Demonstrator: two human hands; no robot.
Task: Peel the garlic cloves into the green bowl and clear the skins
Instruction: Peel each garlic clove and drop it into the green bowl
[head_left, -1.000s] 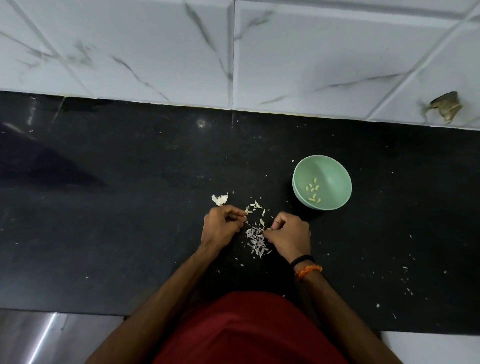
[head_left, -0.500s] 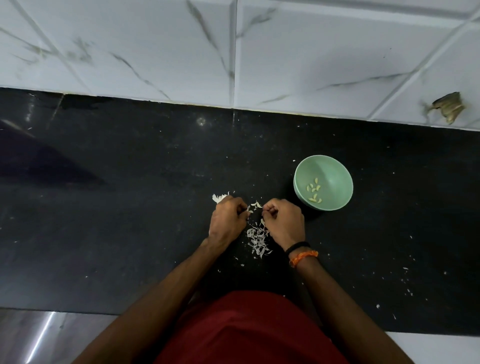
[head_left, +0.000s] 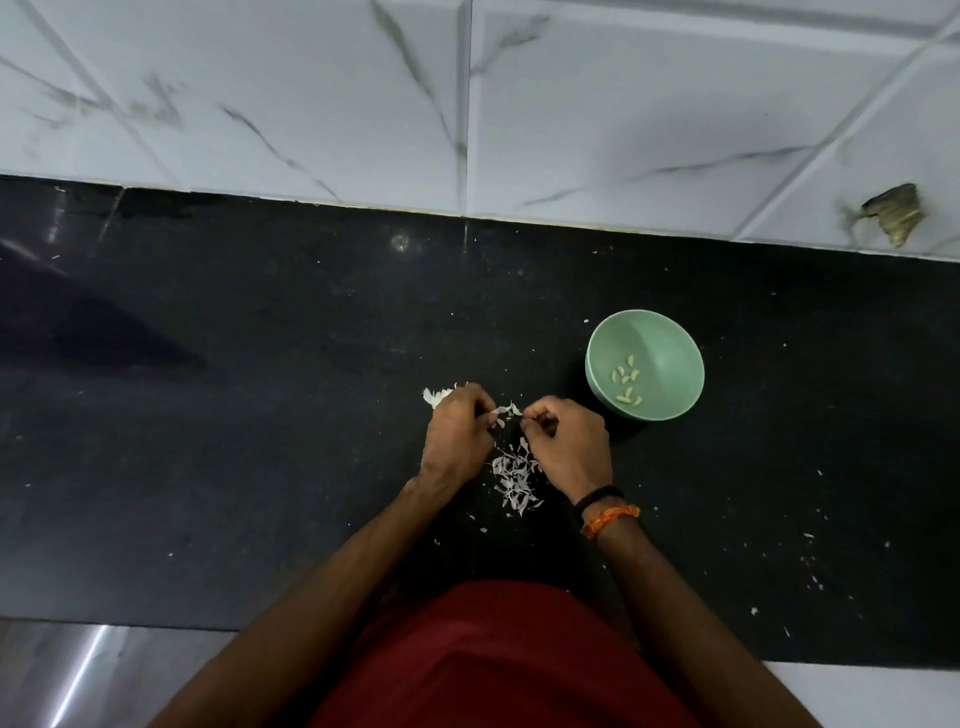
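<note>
A green bowl (head_left: 670, 338) stands on the black counter (head_left: 260, 415) and holds several peeled garlic cloves (head_left: 626, 384). My left hand (head_left: 457, 436) and my right hand (head_left: 569, 447) are close together left of the bowl, fingers curled. Between their fingertips they pinch a small garlic piece with white skin (head_left: 506, 410). A pile of loose skins (head_left: 514, 478) lies on the counter below the hands. A white garlic remnant (head_left: 435, 396) peeks out beyond my left hand.
White marble-patterned wall tiles (head_left: 467, 104) run behind the counter, with a broken patch (head_left: 891, 213) at the right. Skin flecks (head_left: 810, 566) are scattered on the right of the counter. The counter's front edge runs below my arms.
Both hands have moved away from me, past the skin pile, and come closer together. The left hand now partly covers the white garlic remnant.
</note>
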